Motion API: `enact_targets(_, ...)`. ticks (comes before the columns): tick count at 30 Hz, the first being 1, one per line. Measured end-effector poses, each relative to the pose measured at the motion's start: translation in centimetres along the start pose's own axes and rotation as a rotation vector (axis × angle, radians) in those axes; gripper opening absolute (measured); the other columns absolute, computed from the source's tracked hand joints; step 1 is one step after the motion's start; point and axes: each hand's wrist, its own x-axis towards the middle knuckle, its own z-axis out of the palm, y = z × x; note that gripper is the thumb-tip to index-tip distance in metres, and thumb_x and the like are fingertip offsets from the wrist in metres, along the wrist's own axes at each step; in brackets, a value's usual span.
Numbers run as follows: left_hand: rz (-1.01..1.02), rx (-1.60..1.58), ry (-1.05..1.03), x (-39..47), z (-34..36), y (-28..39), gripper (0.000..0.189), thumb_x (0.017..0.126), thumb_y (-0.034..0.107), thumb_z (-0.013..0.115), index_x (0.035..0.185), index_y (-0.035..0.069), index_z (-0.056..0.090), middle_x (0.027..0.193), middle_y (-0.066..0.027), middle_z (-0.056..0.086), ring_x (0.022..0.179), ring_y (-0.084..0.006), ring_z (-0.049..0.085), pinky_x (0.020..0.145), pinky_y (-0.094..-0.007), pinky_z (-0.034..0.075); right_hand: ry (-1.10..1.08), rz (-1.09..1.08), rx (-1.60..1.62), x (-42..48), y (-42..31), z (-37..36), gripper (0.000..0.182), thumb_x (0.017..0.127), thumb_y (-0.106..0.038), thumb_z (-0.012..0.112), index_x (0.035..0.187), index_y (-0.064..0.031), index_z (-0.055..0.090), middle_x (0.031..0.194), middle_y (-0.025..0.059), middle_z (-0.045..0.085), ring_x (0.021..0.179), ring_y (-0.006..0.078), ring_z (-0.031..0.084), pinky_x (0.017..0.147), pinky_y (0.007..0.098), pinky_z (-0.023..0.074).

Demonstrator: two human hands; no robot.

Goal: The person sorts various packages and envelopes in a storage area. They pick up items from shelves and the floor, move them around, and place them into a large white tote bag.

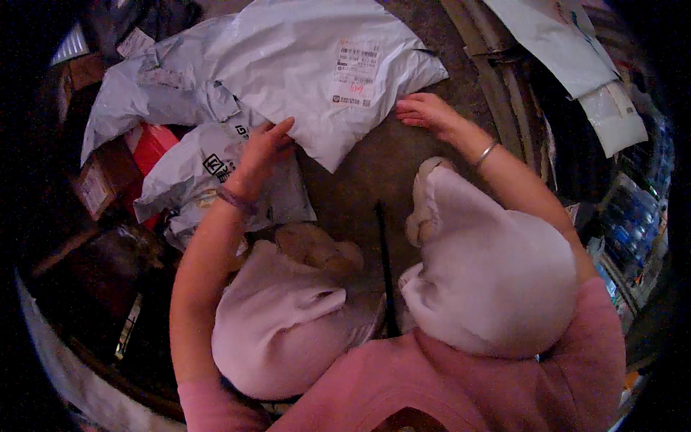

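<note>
A large white plastic mailer bag (302, 59) lies crumpled before me, a printed label on its upper side and one corner pointing at me. At its left edge is my left hand (264, 148), one finger stretched along the plastic and the others partly hidden. My right hand (426, 114) meets the right edge with its fingers close together. Whether either hand grips the plastic cannot be made out. Under my left forearm lies a smaller white mailer bag (189, 162) with black print.
Another pale mailer bag (162, 92) and a red package (154, 146) lie to the left, near a cardboard box (100, 181). Flattened cardboard (502, 102) runs along the right, beside a long white package (561, 48). Blue-tinted wrapped goods (629, 216) stand far right. My bent knees flank the dark floor (351, 200).
</note>
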Motion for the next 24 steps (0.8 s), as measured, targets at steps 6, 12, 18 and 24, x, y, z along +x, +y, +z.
enact_targets(6, 0.223, 0.244, -0.030, 1.4, -0.2, -0.6, 0.018, 0.078, 0.019, 0.060, 0.083, 0.003, 0.054, 0.070, -0.0001, 0.049, 0.062, -0.0107, 0.048, 0.058, -0.0264, 0.044, -0.107, -0.066, 0.514, 0.7, 0.5, 2.9, 0.028, 0.078, -0.027, 0.065, 0.094, -0.0051, 0.059, 0.091, 0.0063, 0.059, 0.083, 0.0174, 0.057, 0.076, 0.0296, 0.0477)
enact_targets(12, 0.199, -0.185, -0.084, -1.0, 3.2, 3.9, 0.012, 0.073, 0.010, 0.056, 0.081, 0.001, 0.058, 0.078, -0.0068, 0.060, 0.074, -0.0168, 0.058, 0.065, -0.0295, 0.047, -0.045, 0.150, 0.714, -0.4, -0.8, 4.7, 0.045, 0.074, -0.035, 0.068, 0.103, -0.0047, 0.052, 0.100, 0.0079, 0.055, 0.091, 0.0207, 0.053, 0.083, 0.0375, 0.0467)
enact_targets(18, 0.068, -0.381, -0.148, -5.8, 3.5, 8.1, 0.017, 0.074, 0.006, 0.055, 0.089, -0.001, 0.057, 0.088, -0.0097, 0.059, 0.079, -0.0198, 0.057, 0.078, -0.0319, 0.045, -0.294, 0.085, 0.965, -2.8, -4.3, 9.5, 0.068, 0.074, -0.043, 0.065, 0.125, -0.0051, 0.039, 0.131, 0.0101, 0.039, 0.118, 0.0214, 0.039, 0.097, 0.0378, 0.0347)
enact_targets(24, 0.563, 0.137, -0.125, -10.9, 0.7, 11.8, 0.020, 0.072, 0.008, 0.056, 0.089, -0.001, 0.058, 0.088, -0.0075, 0.058, 0.080, -0.0184, 0.056, 0.076, -0.0311, 0.044, -0.309, 0.040, 1.128, -5.9, -8.7, 11.2, 0.047, 0.074, -0.028, 0.067, 0.112, -0.0039, 0.053, 0.112, 0.0087, 0.056, 0.103, 0.0217, 0.052, 0.094, 0.0356, 0.0372)
